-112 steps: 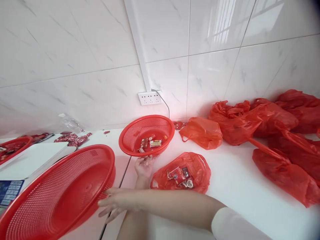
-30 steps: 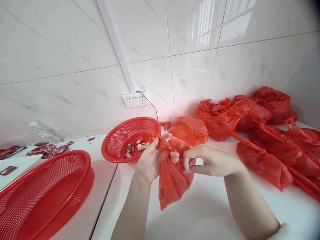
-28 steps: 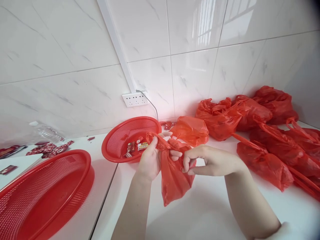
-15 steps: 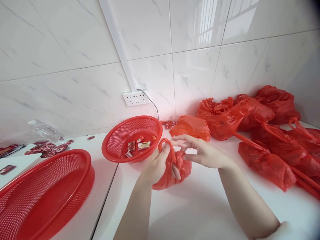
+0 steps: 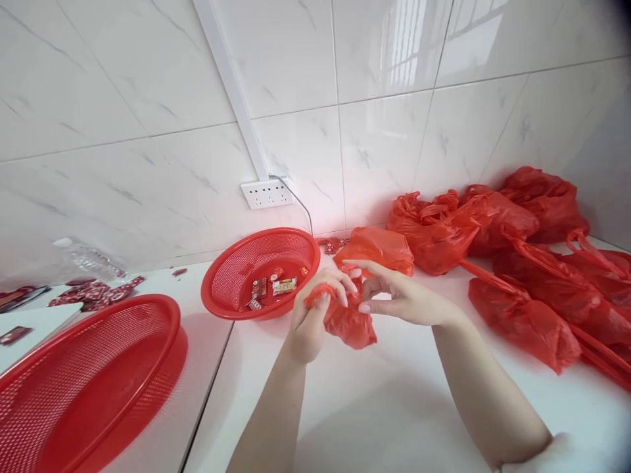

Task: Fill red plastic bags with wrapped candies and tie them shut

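Note:
A small filled red plastic bag (image 5: pixel 351 326) hangs between my hands over the white table. My left hand (image 5: pixel 315 315) has its fingers wrapped round the gathered top of the bag, thumb towards me. On the bag's other side, my right hand (image 5: pixel 399 294) has bent fingers at the bag's upper part; its thumb and fingertips are close together, with red plastic at them. Just behind my left hand stands a round red basket (image 5: pixel 217 302) with a few small wrapped packets (image 5: pixel 284 286) inside.
Several filled red bags (image 5: pixel 438 240) lie along the wall and at the right. A larger red basket (image 5: pixel 170 315) is at the left, near scattered red packets (image 5: pixel 98 294) and a clear bottle (image 5: pixel 91 257). A power strip (image 5: pixel 267 194) is on the tiled wall.
My left hand has turned, its fingers now curled over the top of the bag. The bag has swung and risen a little, and my right hand's fingers have bent in towards it.

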### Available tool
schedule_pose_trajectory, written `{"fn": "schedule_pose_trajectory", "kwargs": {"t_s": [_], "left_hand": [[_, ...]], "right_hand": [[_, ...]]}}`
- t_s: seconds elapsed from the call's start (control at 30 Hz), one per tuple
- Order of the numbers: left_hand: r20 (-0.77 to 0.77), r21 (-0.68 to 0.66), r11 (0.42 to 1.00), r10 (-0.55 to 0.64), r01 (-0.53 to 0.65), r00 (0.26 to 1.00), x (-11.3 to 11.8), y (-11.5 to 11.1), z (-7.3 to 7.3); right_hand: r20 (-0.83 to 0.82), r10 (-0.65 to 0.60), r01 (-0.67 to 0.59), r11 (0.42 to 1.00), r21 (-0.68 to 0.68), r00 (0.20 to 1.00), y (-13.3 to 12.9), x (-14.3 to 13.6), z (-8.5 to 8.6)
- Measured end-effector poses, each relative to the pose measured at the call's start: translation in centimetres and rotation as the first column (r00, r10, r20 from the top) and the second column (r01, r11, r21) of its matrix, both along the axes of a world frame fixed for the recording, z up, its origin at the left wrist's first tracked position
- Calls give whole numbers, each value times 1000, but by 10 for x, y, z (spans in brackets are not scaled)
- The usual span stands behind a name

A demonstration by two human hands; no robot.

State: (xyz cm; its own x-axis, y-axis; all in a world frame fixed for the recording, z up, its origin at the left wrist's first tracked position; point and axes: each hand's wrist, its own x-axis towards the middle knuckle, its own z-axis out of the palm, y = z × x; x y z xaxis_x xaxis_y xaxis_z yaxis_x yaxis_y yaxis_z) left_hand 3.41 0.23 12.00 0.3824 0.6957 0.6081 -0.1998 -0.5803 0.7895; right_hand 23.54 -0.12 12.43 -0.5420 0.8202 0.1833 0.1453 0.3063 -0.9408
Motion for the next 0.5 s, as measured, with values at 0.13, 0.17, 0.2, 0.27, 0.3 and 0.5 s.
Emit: {"fn": "schedule_pose_trajectory", "kwargs": {"t_s": [0.13,0.17,0.2,0.27,0.3,0.5], "left_hand": [[87,-119,988,-87,97,992,0,2,-3],[87,-156,984,-72,85,994,-1,2,-2],[71,-192,979,-57,69,996,-2,2,-1],[16,-246,968,-44,46,999,-2,2,1],[-6,-257,965,-46,43,999,-2,3,3],[-109,-228,962,126,-148,986,-5,6,8]], "right_hand": [[-152,12,-13,1000,-4,988,4,-3,2],[-181,-24,25,1000,1,983,5,-3,2],[-207,-73,75,997,4,976,6,-3,3],[-265,-179,187,982,6,948,8,-2,3],[-300,-225,236,972,1,927,10,-2,2],[-560,-329,283,944,-171,760,14,9,0]]}}
